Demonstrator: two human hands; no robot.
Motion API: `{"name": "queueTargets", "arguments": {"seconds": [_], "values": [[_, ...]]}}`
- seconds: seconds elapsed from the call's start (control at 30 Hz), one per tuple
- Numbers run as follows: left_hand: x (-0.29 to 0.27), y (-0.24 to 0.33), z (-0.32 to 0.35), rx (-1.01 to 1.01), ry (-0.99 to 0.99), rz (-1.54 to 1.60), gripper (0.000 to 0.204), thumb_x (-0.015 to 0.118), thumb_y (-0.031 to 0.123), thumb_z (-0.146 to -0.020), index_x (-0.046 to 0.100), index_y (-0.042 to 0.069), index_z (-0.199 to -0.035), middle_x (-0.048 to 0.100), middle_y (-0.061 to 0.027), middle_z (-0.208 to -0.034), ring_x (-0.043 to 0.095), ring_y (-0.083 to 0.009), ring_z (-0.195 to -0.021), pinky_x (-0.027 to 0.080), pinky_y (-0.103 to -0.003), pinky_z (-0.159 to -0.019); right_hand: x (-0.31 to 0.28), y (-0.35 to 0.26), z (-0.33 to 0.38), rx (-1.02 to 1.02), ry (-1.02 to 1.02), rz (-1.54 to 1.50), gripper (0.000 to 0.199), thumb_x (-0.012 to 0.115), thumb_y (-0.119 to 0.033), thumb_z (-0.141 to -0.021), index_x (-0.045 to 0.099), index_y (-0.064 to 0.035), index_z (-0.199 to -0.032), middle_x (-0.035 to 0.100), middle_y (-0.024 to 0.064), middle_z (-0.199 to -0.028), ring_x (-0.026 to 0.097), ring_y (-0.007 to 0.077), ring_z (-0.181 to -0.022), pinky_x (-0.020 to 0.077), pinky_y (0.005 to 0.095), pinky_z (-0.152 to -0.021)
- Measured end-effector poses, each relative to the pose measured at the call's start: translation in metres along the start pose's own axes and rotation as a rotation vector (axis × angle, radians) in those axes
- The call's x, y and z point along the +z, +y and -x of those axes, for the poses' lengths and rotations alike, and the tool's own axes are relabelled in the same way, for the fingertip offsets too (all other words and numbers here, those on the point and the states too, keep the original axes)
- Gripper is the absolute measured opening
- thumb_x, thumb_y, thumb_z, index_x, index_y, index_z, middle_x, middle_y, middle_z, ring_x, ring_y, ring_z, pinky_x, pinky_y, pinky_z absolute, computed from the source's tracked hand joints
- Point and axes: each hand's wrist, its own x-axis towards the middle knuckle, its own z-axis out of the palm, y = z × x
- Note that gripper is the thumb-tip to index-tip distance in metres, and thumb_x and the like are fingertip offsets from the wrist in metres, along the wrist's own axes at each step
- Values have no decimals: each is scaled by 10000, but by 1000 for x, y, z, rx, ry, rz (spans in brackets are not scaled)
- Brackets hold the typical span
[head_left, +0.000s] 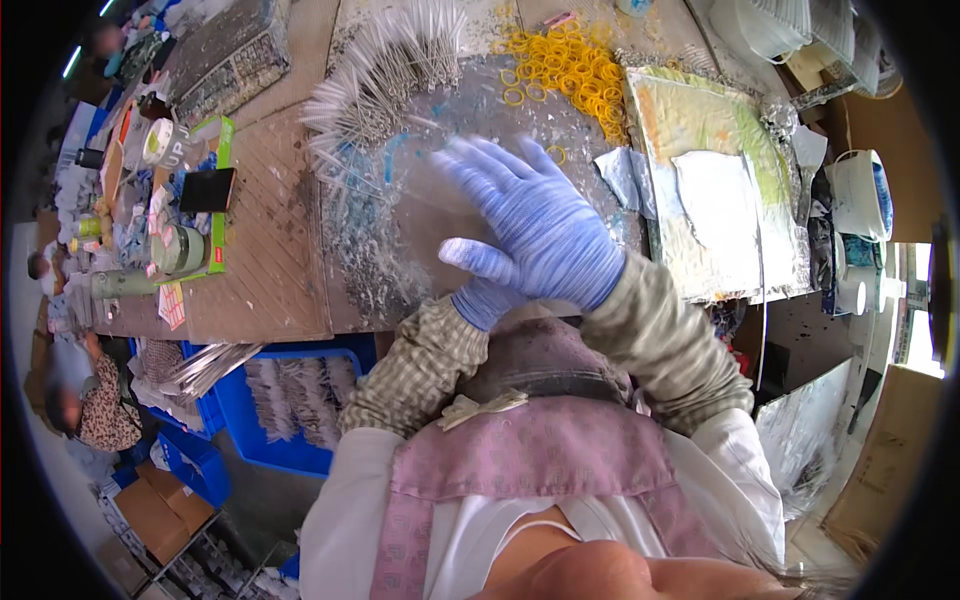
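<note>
Both my hands wear blue gloves over the worktable. My right hand is spread flat, fingers apart and blurred, over a clear plastic sheet or bag lying on the table. My left hand sits just under and in front of it. Only its wrist and one finger show, so its grip is hidden. A fan of thin clear-white tubes lies just beyond the fingers. A heap of yellow rubber bands is at the far right of them.
A foil-covered board lies to the right, with white containers past it. A green tray with tape rolls and jars is at left. A blue crate of bundled tubes stands below the table edge. Another person sits far left.
</note>
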Motion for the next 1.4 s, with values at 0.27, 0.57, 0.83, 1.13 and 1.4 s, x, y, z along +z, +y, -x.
{"name": "queueTargets", "arguments": {"seconds": [0.27, 0.57, 0.83, 1.13, 1.4], "values": [[-16, 0, 7, 26, -10, 22, 460, 747, 152, -836, 569, 32, -1243, 683, -159, -1074, 693, -300, -971, 564, -397, -849, -29, -6, -13, 486, -589, -255, 830, 432, -601, -989, 287, -4, -1547, 384, 218, -1545, 335, 359, -1461, 243, 465, -1203], [-129, 25, 13, -200, 430, 315, 342, 679, -33, -901, 547, 46, -1207, 633, -65, -998, 613, -118, -875, 542, -251, -765, 92, 25, 101, 280, 78, 298, 786, 589, -491, -928, 364, 54, -1447, 478, 257, -1421, 445, 427, -1336, 294, 493, -1167], [-129, 39, 13, -27, 344, -42, 523, 762, 83, -871, 487, -5, -1307, 650, -63, -1100, 607, -120, -1010, 499, -291, -935, 105, -41, 81, -55, -174, -945, 452, 672, -490, -875, 686, -89, -1084, 678, 159, -893, 665, 341, -911, 512, 458, -882], [-46, 31, 0, 301, 4, -275, 672, 862, 222, -756, 517, 36, -1302, 637, -87, -1184, 634, -203, -1069, 491, -364, -1014, 86, 44, 82, 238, 237, -383, 1112, 811, -577, -688, 327, 7, -1502, 498, 223, -1424, 423, 406, -1374, 221, 512, -1206], [-53, -34, 25, -316, -138, 380, 656, 884, 304, -746, 538, 35, -1235, 647, -56, -1118, 643, -157, -999, 540, -333, -912, 75, 50, 60, 328, 42, -862, 821, 883, -471, -664, 559, -35, -1281, 665, 205, -1124, 636, 383, -1095, 483, 417, -978]]}}
